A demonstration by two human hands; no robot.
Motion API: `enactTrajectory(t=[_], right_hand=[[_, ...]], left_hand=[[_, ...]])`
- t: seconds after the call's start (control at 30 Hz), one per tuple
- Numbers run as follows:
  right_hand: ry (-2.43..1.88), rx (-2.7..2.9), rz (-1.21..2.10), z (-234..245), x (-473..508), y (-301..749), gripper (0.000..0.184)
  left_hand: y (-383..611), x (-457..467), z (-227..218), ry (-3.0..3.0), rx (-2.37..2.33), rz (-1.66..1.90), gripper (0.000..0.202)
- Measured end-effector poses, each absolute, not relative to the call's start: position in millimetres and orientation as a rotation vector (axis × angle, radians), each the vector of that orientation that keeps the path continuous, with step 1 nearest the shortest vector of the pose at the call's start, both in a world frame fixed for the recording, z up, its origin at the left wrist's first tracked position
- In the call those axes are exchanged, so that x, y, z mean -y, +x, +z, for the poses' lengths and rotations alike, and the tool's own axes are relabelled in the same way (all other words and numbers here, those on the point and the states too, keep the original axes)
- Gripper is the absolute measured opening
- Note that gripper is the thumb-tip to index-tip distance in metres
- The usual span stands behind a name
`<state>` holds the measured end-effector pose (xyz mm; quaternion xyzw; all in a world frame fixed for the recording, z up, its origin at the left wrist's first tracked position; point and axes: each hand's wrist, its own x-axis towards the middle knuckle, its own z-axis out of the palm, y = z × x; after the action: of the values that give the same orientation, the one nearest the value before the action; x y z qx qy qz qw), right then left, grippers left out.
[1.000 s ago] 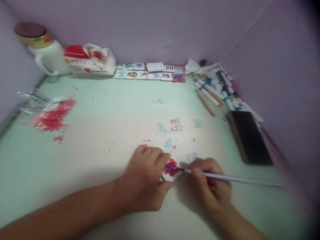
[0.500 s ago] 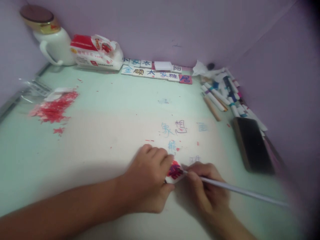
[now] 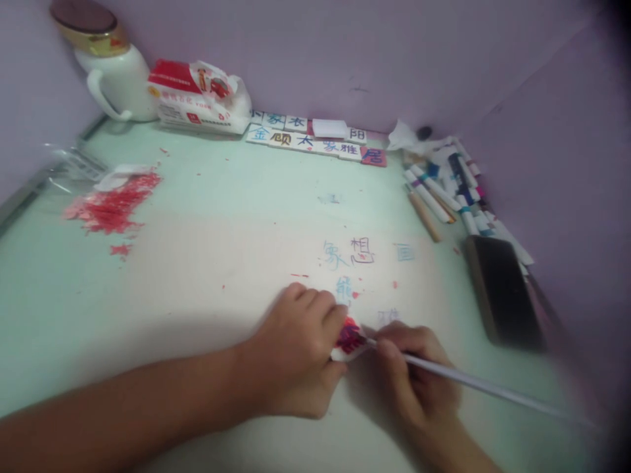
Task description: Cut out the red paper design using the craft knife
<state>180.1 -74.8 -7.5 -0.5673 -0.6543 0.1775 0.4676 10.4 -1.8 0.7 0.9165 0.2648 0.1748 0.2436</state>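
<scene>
Tile (image 3: 350, 338) where?
Between left hand (image 3: 300, 345) and right hand (image 3: 421, 371), near the blue writing (image 3: 344, 288) on the table (image 3: 221, 197).
Fingers?
Left pinch the tile's edge; right grip a tool (image 3: 463, 376), tip at its coloured face.

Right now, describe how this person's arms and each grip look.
The left arm and right arm are bare as far as they show: no sleeve, watch or bracelet. The left grip and right grip are ungloved; no ring shows.
</scene>
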Motion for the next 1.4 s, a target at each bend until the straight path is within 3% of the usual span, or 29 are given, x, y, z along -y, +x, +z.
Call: enactTrajectory(t=[1.4], right_hand=[[-1.505,1.658,0.378,-8.4,77.7,177.3,0.018]], left_hand=[[12.6,2.2,0.4,2.511,-0.744,0.521,0.024]])
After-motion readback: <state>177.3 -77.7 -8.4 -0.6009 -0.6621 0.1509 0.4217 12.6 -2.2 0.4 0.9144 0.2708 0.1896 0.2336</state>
